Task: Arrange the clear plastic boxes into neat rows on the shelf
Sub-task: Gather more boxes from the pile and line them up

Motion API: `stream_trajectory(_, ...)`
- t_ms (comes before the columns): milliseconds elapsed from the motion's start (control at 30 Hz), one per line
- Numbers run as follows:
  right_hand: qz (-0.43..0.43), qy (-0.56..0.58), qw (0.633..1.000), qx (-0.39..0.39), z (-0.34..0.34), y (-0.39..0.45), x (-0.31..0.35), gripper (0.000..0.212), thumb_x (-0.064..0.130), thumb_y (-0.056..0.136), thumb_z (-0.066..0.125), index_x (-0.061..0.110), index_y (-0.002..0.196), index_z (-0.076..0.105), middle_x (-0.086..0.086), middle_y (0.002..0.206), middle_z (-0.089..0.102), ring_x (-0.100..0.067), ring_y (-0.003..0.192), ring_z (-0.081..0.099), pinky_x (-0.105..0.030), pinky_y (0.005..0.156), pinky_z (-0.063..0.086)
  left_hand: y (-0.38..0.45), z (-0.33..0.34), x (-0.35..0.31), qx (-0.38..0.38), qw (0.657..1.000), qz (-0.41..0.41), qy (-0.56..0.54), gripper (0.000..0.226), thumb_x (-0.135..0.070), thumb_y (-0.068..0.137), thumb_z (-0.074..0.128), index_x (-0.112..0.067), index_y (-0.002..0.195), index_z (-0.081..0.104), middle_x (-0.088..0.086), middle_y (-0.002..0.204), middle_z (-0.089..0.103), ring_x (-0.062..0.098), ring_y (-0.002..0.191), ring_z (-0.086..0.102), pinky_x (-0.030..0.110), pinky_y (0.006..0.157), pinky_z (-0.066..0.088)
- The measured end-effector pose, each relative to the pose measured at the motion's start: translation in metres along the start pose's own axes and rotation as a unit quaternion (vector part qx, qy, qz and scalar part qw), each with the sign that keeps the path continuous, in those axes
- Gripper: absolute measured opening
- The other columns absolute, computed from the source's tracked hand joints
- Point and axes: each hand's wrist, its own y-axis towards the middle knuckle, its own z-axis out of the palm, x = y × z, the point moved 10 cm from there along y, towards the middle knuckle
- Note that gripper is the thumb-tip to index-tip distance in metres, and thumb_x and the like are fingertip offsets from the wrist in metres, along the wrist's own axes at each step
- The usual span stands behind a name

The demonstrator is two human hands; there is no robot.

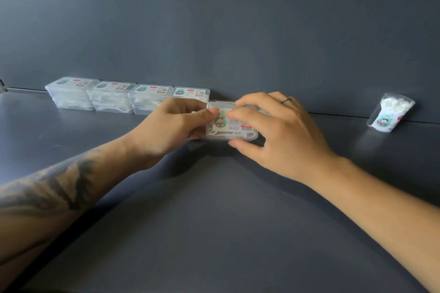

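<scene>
A small clear plastic box [232, 123] with a printed cartoon label on its lid is held between both hands, just above or resting on the dark grey shelf [214, 221]; which of the two cannot be told. It is held at the right end of a row of like boxes.

The left hand [171, 123] grips the box's left end, its thumb laid on the lid. The right hand [276, 131] is curled round the right end, its fingers [247, 102] over the far edge and the thumb at the near edge. A ring is worn on one finger.

The box is judged light, stiff and smooth, so likely to slip if pinched on its flat lid; hold is best taken on the short ends or long edges. White dental floss picks are seen inside through the clear wall, loosely packed.

To the left of the fingers, against the back wall [238, 19], three stacks of boxes [112, 97] stand side by side, touching, with a further box [191, 93] just behind the left hand. Each holds the same white picks.

Well apart to the right of the fingers, a clear plastic bag [390, 112] of white picks leans against the wall.
</scene>
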Motion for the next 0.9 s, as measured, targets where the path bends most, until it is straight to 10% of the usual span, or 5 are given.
stream_trajectory(167,0.010,0.006,0.999,0.042,0.009,0.002,-0.012,0.039,0.036,0.086,0.073,0.018,0.121,0.070,0.000,0.125,0.064,-0.032,0.100,0.062,-0.047,0.085,0.055,-0.004,0.006,-0.003,0.023,0.966,0.036,0.254,0.022,-0.066,0.098,0.047,-0.051,0.092,0.062,-0.015,0.078,0.066,0.006,0.073,0.059,0.027,0.072,0.048)
stream_trajectory(300,0.056,0.018,0.995,0.082,0.021,0.017,-0.034,0.033,0.031,0.090,0.076,0.017,0.119,0.071,-0.001,0.123,0.066,-0.032,0.101,0.061,-0.045,0.090,0.054,-0.004,0.007,0.025,0.074,0.887,-0.042,0.454,0.094,-0.095,0.077,0.021,-0.036,0.147,0.038,-0.006,0.141,0.054,0.019,0.135,0.047,0.046,0.114,0.035)
stream_trajectory(467,0.115,0.010,0.984,0.139,0.044,0.042,-0.056,0.034,0.036,0.096,0.068,0.022,0.127,0.066,0.003,0.130,0.060,-0.029,0.114,0.057,-0.045,0.097,0.048,-0.013,0.017,0.027,0.104,0.830,-0.077,0.543,0.078,-0.082,0.089,0.030,-0.037,0.153,0.033,-0.011,0.159,0.033,0.015,0.148,0.029,0.050,0.121,0.024)
stream_trajectory(900,0.156,-0.018,0.966,0.206,0.074,0.051,-0.066,0.035,0.039,0.099,0.062,0.024,0.130,0.062,0.002,0.132,0.061,-0.027,0.118,0.058,-0.044,0.096,0.051,-0.015,0.017,0.025,0.111,0.822,-0.070,0.554,0.075,-0.080,0.092,0.027,-0.036,0.152,0.036,-0.011,0.160,0.031,0.015,0.150,0.025,0.050,0.120,0.024)
